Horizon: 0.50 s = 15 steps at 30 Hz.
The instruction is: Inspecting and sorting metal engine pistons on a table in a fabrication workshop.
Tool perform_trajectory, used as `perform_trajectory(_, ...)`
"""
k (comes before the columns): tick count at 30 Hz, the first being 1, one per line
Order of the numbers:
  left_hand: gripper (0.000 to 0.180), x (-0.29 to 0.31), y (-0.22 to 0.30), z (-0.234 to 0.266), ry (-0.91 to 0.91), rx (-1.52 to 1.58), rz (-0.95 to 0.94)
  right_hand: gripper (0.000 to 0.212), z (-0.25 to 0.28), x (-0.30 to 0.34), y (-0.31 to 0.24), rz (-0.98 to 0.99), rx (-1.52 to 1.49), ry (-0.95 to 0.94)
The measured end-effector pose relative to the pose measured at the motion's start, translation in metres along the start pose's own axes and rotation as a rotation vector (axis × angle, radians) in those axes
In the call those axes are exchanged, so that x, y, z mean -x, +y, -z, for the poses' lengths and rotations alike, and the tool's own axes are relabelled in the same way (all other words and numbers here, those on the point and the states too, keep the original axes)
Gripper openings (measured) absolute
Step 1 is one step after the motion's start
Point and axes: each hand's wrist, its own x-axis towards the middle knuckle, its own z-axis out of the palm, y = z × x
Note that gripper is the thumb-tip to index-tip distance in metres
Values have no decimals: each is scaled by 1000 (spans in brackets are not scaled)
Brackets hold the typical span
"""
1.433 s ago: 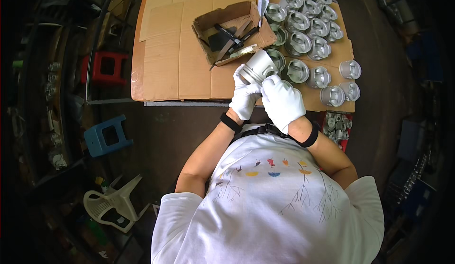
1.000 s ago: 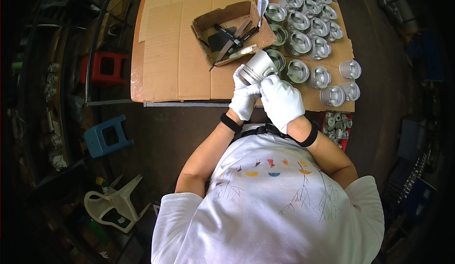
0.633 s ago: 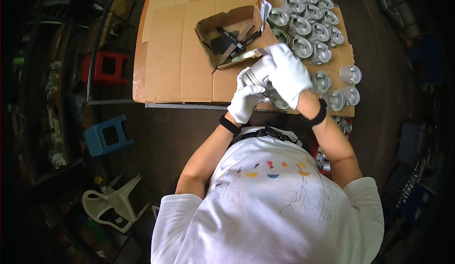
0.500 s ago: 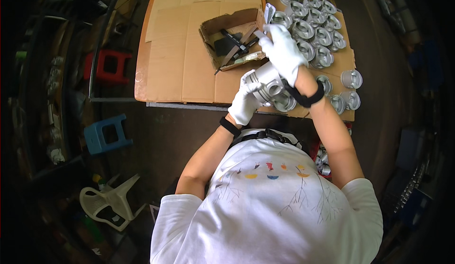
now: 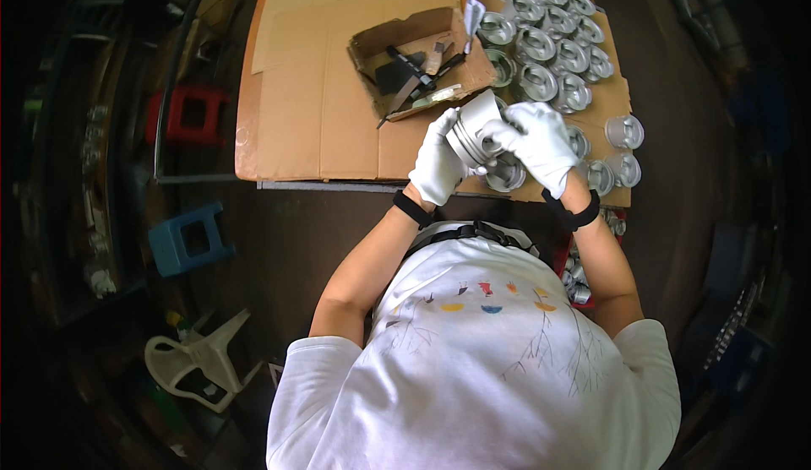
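Note:
A silvery metal piston (image 5: 476, 124) with ring grooves is held tilted above the table's near edge. My left hand (image 5: 437, 162), in a white glove, is closed round its left side. From the right, my white-gloved right hand (image 5: 541, 142) rests against the piston with fingers bent, the thumb side by its pin bore. Whether a small tool sits in those fingers is hidden. Just below the held piston, another piston (image 5: 505, 174) stands on the cardboard.
Several pistons (image 5: 536, 43) stand in rows at the far right of the cardboard-covered table (image 5: 304, 90). A shallow cardboard box (image 5: 397, 32) holds a black marker and flat tools; a pale cloth (image 5: 474, 21) hangs over its corner. Blue (image 5: 190, 240) and red (image 5: 187, 115) stools stand left.
My right hand has come back from the box toward me and down onto the piston. The long flat piece at the box's right side no longer shows there. My left hand still holds the piston.

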Motion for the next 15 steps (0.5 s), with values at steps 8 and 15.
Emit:
perform_trajectory(8,61,-39,-10,-24,-30,-94,92,39,-10,38,21,-358,-266,36)
perform_trajectory(15,54,-60,-31,-30,-153,2,184,38,18,58,19,-481,-268,21)
